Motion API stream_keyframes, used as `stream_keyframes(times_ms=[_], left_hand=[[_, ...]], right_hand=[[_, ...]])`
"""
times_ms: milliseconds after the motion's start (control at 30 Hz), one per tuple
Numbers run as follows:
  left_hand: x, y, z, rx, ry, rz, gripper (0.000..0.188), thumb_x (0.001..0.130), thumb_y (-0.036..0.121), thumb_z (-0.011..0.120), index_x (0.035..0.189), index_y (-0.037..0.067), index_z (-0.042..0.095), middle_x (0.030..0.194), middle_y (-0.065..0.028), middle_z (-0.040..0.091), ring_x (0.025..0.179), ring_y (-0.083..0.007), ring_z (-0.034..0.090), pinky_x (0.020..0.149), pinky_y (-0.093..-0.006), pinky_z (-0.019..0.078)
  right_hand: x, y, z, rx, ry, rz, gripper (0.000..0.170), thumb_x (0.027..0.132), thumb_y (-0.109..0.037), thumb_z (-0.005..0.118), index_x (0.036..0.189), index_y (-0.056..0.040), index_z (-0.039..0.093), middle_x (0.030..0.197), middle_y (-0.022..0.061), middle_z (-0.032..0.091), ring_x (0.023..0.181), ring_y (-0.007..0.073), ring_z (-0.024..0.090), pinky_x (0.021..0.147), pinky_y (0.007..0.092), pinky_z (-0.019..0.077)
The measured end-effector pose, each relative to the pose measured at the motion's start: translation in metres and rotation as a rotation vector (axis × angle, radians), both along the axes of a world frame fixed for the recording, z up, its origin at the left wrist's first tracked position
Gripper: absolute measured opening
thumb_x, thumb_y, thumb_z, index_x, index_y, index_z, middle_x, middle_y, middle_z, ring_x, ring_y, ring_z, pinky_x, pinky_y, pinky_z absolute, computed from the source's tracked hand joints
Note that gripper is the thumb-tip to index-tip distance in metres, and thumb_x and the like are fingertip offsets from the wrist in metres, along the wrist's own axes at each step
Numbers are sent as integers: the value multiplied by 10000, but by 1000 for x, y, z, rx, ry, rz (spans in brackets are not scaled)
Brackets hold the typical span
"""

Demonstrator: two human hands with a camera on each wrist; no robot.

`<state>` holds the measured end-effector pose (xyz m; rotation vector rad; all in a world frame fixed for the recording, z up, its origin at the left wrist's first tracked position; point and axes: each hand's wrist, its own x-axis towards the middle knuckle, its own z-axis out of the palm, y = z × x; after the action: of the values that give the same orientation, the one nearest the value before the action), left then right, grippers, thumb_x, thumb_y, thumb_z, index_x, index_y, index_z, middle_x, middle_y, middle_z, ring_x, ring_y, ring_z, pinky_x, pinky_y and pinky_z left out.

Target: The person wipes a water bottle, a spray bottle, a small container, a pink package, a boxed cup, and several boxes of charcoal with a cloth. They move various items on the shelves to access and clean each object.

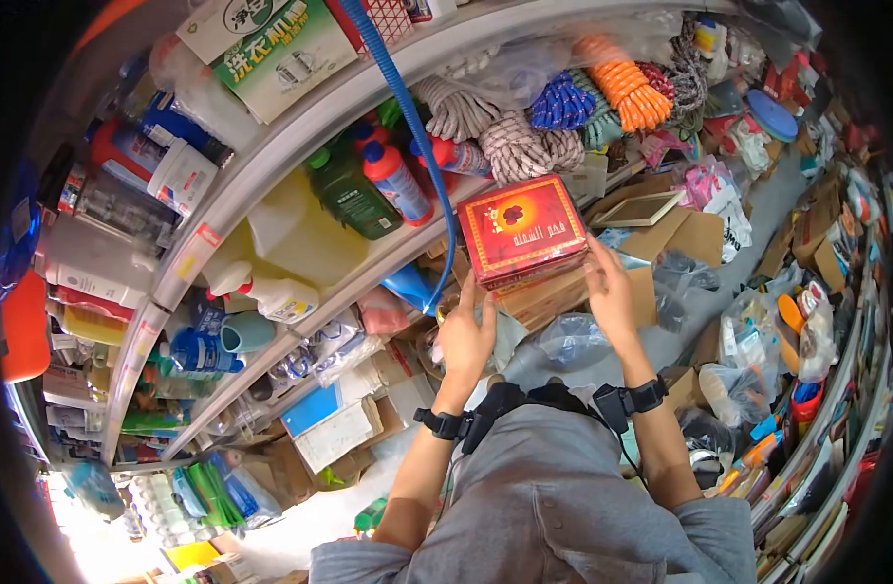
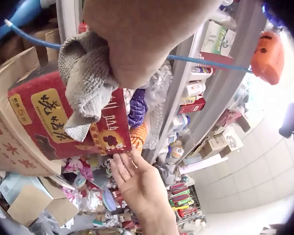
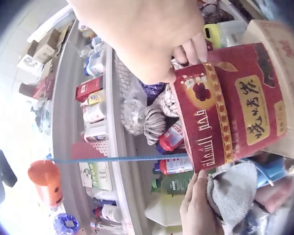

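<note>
A red charcoal box (image 1: 521,231) with a sun-like emblem and Arabic writing lies between both hands, in front of the person. In the right wrist view, the side of the box (image 3: 250,98) shows large Chinese characters. My left hand (image 1: 467,339) is at its near left corner, index finger pointing up along the edge. A grey knitted cloth (image 2: 85,81) hangs from that hand, overlapping the box in the left wrist view; the grip on it is partly hidden. My right hand (image 1: 612,297) touches the right edge with nearly straight fingers (image 2: 121,166).
A brown carton (image 2: 17,132) is right beside and under the red box. Shelves with bottles (image 1: 398,183) and coiled ropes (image 1: 630,83) run along the left and back. A blue hose (image 1: 422,156) hangs close to the left hand. Bagged goods (image 1: 748,341) crowd the right side.
</note>
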<state>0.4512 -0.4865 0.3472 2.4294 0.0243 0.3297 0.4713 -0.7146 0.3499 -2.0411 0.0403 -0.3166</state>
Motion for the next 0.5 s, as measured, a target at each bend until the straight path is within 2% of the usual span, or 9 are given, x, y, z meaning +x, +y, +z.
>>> stream_keyframes(times_ms=[67,100,167,200,233,300,333,433,500], left_hand=[[-1,0,4,1,57,4,531,927,349,561,1410,153,458,681,-247,635,612,-396,641,556,-476,499],[-1,1,4,-1,53,6,531,927,349,561,1410,153,458,681,-247,635,612,-396,641,556,-476,499],[-2,2,2,0,51,-6,548,927,360,565,1421,156,443,661,-244,629,589,-390,638,538,-468,495],[-3,3,2,0,47,-3,548,927,360,565,1421,156,443,661,-244,629,589,-390,638,538,-468,495],[-3,3,1,0,42,-8,551,925,359,569,1421,155,444,656,-244,627,585,-390,637,536,-469,494],[-2,3,0,-1,33,-12,553,922,358,573,1420,155,444,650,-244,624,581,-391,636,535,-470,492],[-2,2,0,-9,26,-9,549,921,354,576,1417,155,448,650,-242,624,584,-390,638,537,-471,491],[-3,3,2,-24,22,-10,540,920,346,582,1408,152,457,649,-241,622,589,-385,642,539,-464,489],[-4,4,4,-34,26,-12,535,920,342,584,1404,149,462,650,-241,620,590,-380,644,540,-458,488]], right_hand=[[7,-6,-20,342,31,47,474,947,-105,576,1401,-68,444,1312,136,549,1151,238,569,959,335,453],[9,-3,-26,340,27,49,474,947,-105,576,1401,-68,444,1312,136,549,1151,238,569,959,335,453],[9,2,-36,523,39,29,533,938,-158,628,1425,-99,421,1314,109,533,1160,208,551,965,319,437],[11,4,-38,524,88,40,694,903,-283,685,1477,-126,328,1348,109,494,1191,235,530,964,343,436],[8,12,-16,524,85,43,694,903,-283,685,1477,-126,328,1348,109,494,1191,235,530,964,343,436],[1,26,27,842,532,-46,851,864,-412,708,1510,-140,227,1369,113,468,1208,264,514,952,387,439],[10,25,-2,889,551,28,981,817,-543,701,1524,-158,141,1373,140,445,1217,315,489,976,454,443],[10,43,3,962,445,-74,930,840,-492,698,1519,-155,159,1367,143,447,1190,300,510,969,434,460],[12,44,-4,977,394,-69,866,855,-445,693,1494,-124,204,1339,144,461,1144,280,546,957,410,480]])
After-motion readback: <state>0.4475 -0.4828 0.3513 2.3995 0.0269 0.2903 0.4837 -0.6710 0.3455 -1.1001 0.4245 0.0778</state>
